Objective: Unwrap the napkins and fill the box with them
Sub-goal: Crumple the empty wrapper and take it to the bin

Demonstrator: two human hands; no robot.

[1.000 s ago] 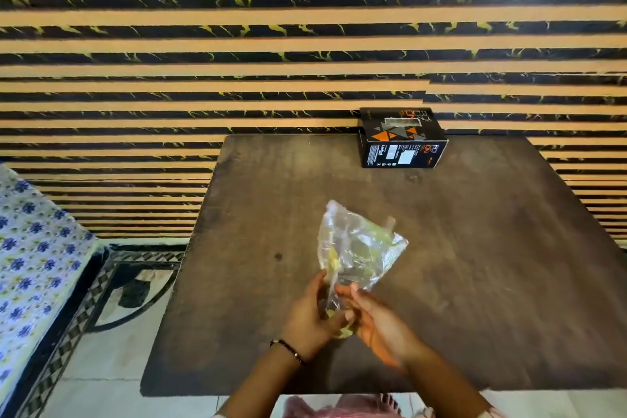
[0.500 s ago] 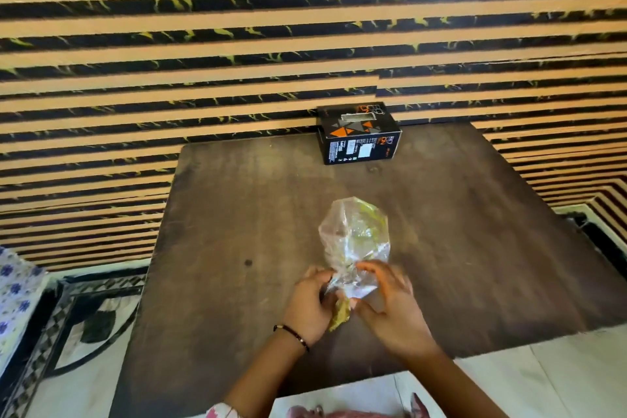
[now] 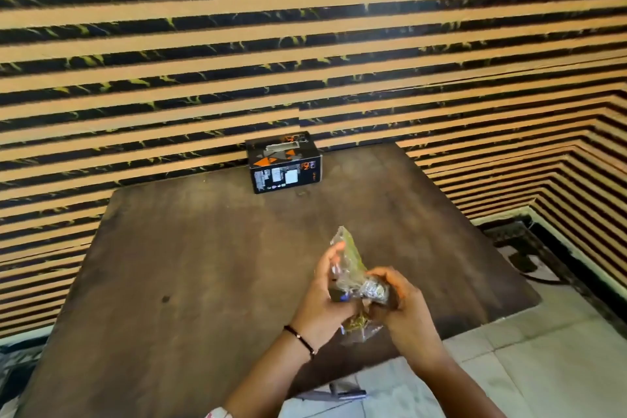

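A clear plastic wrapper (image 3: 351, 260) with yellow-green print is held above the near part of the dark wooden table (image 3: 210, 248). My left hand (image 3: 325, 295) grips its left side. My right hand (image 3: 397, 305) is closed around its crumpled lower end. Whether napkins are inside cannot be made out. A black box (image 3: 285, 164) with orange triangles and a slot in its top stands at the table's far edge, against the wall, well away from both hands.
A striped tan-and-black wall (image 3: 305, 44) rises directly behind the table and turns a corner at the right. Light floor tiles (image 3: 543, 366) lie to the right and in front. A dark pen-like object (image 3: 349, 394) lies on the floor under the table's near edge.
The wrapper stood puffed up between my fingertips; now it is squeezed flatter and my right hand has closed around its lower end. The view has swung left, shifting the box and table rightward.
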